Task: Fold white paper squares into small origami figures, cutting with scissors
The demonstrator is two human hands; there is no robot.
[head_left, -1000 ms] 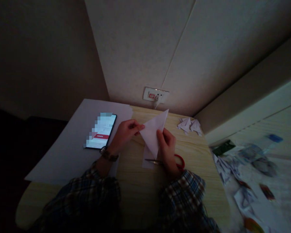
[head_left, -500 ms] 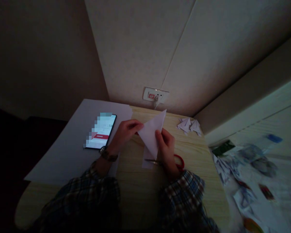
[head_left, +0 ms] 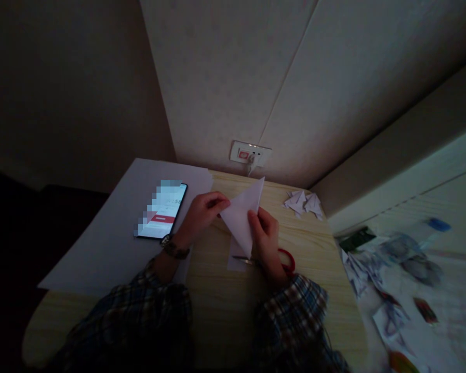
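A white sheet of paper folded into a triangle [head_left: 239, 215] is held up over the table between my two hands. My left hand [head_left: 202, 212] pinches its left corner. On the right edge, my right hand [head_left: 264, 230] grips it, thumb on the near face and the other fingers behind. Below the paper lie scissors with red handles [head_left: 288, 261], partly covered by my right hand and wrist. Their blades rest over a small strip of white paper [head_left: 236, 265]. Left of my left hand is a lit smartphone [head_left: 161, 212] on large white sheets [head_left: 101, 243].
Folded paper figures [head_left: 297, 201] sit at the back right of the wooden table [head_left: 217, 311]. Behind it, a wall socket [head_left: 250, 153] holds a plug with a cable. To the right, a lower surface carries a clear bottle [head_left: 419, 238] and crumpled papers [head_left: 359, 272].
The folded paper has tilted very slightly, its top tip shifting a little left and down. Both hands keep their hold.
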